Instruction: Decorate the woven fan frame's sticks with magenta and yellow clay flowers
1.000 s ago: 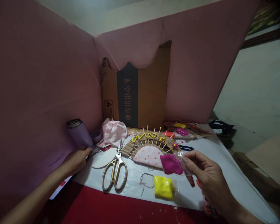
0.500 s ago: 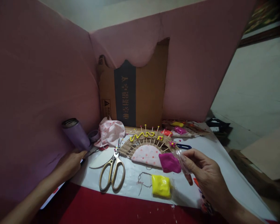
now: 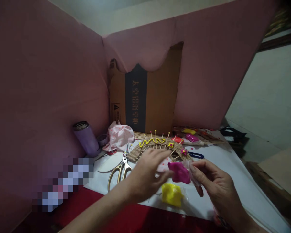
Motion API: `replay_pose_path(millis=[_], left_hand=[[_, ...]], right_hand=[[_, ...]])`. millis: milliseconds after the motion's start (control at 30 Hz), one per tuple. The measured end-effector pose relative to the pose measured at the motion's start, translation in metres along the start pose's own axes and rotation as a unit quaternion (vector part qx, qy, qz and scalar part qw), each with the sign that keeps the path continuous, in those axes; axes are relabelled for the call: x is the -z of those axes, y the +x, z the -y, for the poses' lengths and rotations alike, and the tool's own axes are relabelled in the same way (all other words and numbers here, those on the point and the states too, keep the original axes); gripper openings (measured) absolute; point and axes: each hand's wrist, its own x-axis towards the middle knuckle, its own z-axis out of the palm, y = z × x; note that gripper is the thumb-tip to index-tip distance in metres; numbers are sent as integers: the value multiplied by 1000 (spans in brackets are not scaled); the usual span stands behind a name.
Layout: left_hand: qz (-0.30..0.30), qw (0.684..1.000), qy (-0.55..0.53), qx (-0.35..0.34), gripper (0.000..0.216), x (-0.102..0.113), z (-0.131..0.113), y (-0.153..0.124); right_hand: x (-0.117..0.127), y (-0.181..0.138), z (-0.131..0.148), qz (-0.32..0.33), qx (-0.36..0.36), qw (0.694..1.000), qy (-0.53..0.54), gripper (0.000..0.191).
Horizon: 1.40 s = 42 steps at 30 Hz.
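My right hand pinches a clear plastic wrapper holding a lump of magenta clay above the white sheet. My left hand reaches across, its fingertips touching the left side of that clay; the fingers are slightly apart. Below them lies a yellow clay block in its wrapper. Behind the hands sits a woven arch craft with pins, a yellow squiggle and a pink dotted fabric half-circle partly hidden by my left hand.
Gold-handled scissors lie left of the craft. A purple tumbler and pink dotted cloth stand at the back left. More clay packets lie at the back right, a cardboard box against the pink wall.
My left hand left the spot by the purple tumbler and swept right to the magenta clay. The right hand kept holding the clay in its wrapper.
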Motion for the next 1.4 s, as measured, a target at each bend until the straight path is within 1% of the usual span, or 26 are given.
replay_pose_path(millis=[67, 100, 133, 233, 300, 367, 400, 433, 500, 533, 567, 600, 667, 733, 833, 867, 933, 1000, 1067, 1133, 1200, 1300, 1333, 1367, 1400], left_hand=[[29, 994, -79, -64, 66, -18, -17, 11], [22, 993, -101, -62, 73, -26, -23, 15], [0, 992, -113, -51, 71, -32, -26, 18], [-44, 991, -127, 9, 56, -48, -30, 27], [-84, 987, -131, 42, 41, -55, -29, 30], [-121, 982, -134, 48, 27, -61, -27, 30], [-135, 982, -126, 39, 25, -64, -25, 29], [-150, 983, -107, 26, 27, -67, -23, 27], [-191, 981, -32, 6, 33, -73, -17, 22], [-214, 977, 12, 7, 34, -76, -14, 19], [-237, 970, 48, 11, 29, -79, -10, 16], [-245, 967, 73, 11, 21, -82, -6, 13], [-229, 969, 93, 12, 5, -86, 0, 8], [-218, 970, 103, 15, 15, -87, 4, 3], [-237, 964, 121, 8, 19, -84, 7, -1], [-248, 959, 134, -2, 21, -82, 8, -2], [-252, 955, 155, -27, 22, -80, 9, -3], [-251, 953, 167, -39, 23, -80, 11, -3], [-249, 952, 172, -37, 22, -81, 14, -3], [-242, 956, 165, -34, 20, -82, 17, -3], [-221, 966, 128, -40, 19, -82, 18, -3], [-177, 984, -1, -34, 15, -76, 18, -1], [-179, 982, -50, -18, 10, -73, 18, 0], [-195, 976, -96, 6, 4, -70, 18, 1], [-215, 966, -140, 41, 8, -67, 18, 3]], right_hand=[[0, 0, -2, 5, 8, 1000, -1, 18], [0, 0, -3, 0, 16, 1000, -5, 18], [0, -1, -4, -9, 28, 999, -15, 17], [-1, -3, -8, -52, 75, 993, -74, 13], [-2, -5, -10, -71, 122, 983, -116, 9], [-4, -5, -12, -80, 166, 971, -150, 8], [-4, -5, -14, -86, 184, 965, -165, 8], [-5, -5, -15, -92, 196, 959, -182, 7], [-7, -3, -18, -100, 225, 942, -230, 5], [-8, -2, -19, -98, 250, 929, -255, 5], [-9, -1, -21, -96, 279, 915, -276, 5], [-10, -1, -22, -91, 308, 901, -293, 5], [-12, -1, -25, -82, 350, 880, -311, 8], [-13, -1, -26, -63, 374, 864, -332, 10], [-12, -2, -26, -69, 382, 842, -373, 11], [-11, -3, -26, -81, 392, 830, -389, 12], [-9, -2, -26, -84, 412, 808, -412, 13], [-6, 0, -26, -74, 427, 796, -423, 14], [-3, 3, -27, -61, 424, 800, -419, 14], [-2, 5, -29, -42, 406, 822, -397, 16], [-3, 6, -29, -17, 376, 855, -356, 18], [-5, 7, -25, 3, 301, 918, -259, 15], [-6, 6, -23, 2, 264, 940, -217, 12], [-7, 6, -21, 3, 216, 963, -163, 9], [-8, 7, -19, 9, 167, 980, -108, 7]])
